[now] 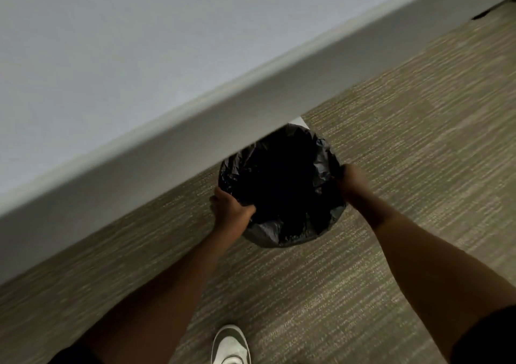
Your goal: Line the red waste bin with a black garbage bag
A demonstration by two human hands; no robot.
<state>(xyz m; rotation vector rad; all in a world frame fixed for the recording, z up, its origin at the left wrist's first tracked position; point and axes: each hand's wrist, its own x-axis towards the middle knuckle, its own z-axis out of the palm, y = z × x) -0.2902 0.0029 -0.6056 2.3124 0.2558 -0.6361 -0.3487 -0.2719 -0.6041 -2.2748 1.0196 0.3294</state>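
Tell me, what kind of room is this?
Probably an office or a hotel room: a white desk, flat striped carpet, and a small bin under the desk lined with a black garbage bag.

We look down past a pale grey tabletop (111,56) that fills the upper left, its thick white edge (251,118) running on a slant from the lower left to the upper right. Below it we see a beige carpet (405,146) with a fine streaked weave, and something dark (494,9) sits at the far upper right, too small for us to tell. At the bottom edge we see one white shoe (230,345) planted on the carpet.
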